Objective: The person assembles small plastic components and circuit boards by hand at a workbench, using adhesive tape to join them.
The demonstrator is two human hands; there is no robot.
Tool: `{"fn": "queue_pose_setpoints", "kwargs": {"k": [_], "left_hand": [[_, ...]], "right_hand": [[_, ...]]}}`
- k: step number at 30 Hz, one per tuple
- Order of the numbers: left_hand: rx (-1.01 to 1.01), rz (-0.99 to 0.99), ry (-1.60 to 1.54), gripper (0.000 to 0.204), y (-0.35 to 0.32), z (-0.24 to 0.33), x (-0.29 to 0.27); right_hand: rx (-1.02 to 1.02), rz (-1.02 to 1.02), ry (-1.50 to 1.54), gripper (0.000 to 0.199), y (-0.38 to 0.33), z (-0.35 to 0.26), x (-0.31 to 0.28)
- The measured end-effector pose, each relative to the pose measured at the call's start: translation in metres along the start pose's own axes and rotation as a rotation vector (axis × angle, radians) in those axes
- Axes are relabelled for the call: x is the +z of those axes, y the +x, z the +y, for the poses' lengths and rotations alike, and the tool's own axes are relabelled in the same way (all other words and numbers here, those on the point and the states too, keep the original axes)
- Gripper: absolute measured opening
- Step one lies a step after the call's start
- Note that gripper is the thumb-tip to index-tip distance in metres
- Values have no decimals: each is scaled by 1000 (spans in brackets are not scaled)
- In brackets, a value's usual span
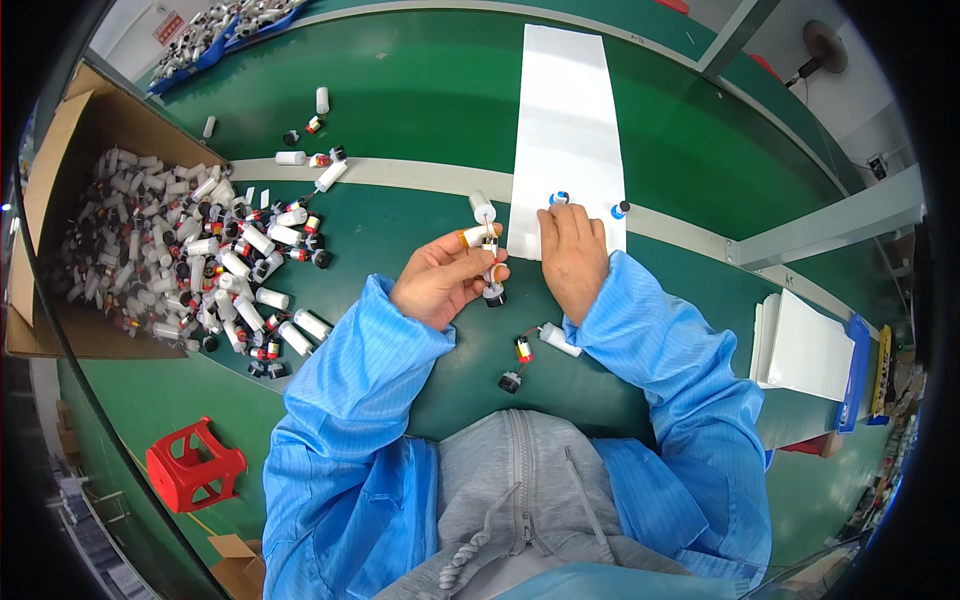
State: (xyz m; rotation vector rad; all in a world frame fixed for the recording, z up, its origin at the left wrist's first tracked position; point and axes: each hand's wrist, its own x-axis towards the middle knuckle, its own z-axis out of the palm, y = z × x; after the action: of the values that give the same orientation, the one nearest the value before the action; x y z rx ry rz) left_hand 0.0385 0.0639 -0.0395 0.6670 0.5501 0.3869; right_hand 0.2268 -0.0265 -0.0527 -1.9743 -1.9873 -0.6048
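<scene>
My left hand point(440, 278) is closed around a small wired assembly, gripping it between thumb and fingers. The assembly's white cylinder point(481, 206) sticks out beyond the fingertips, and its black cap point(494, 297) hangs at the near end. The part in between is mostly covered by my fingers. Resting over a long white sheet point(570, 110), my right hand point(577, 265) has its fingertips bent together at a small blue-and-black part point(559, 198). A second blue-and-black part point(621, 209) stands on the sheet's right edge.
An open cardboard box point(60, 210) spills a heap of assemblies point(240, 265) across the left of the green table. One loose assembly point(524, 350) lies between my forearms. White sheets point(808, 345) are stacked at the right. A red stool point(196, 465) stands on the floor.
</scene>
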Motion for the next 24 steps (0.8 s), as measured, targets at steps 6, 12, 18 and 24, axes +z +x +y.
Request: {"fn": "queue_pose_setpoints", "kwargs": {"k": [6,12,18,24], "left_hand": [[12,7,-14,34,0,1,-2],[128,-54,-34,37,2,-1,-1],[268,-10,31,40,-4,-1,10],[336,2,71,41,-6,1,9]], "right_hand": [[25,44,124,29,2,3,-6],[40,-22,871,33,20,-5,-55],[681,-414,2130,16,35,-1,-34],[742,-471,2197,18,33,-6,-23]]}}
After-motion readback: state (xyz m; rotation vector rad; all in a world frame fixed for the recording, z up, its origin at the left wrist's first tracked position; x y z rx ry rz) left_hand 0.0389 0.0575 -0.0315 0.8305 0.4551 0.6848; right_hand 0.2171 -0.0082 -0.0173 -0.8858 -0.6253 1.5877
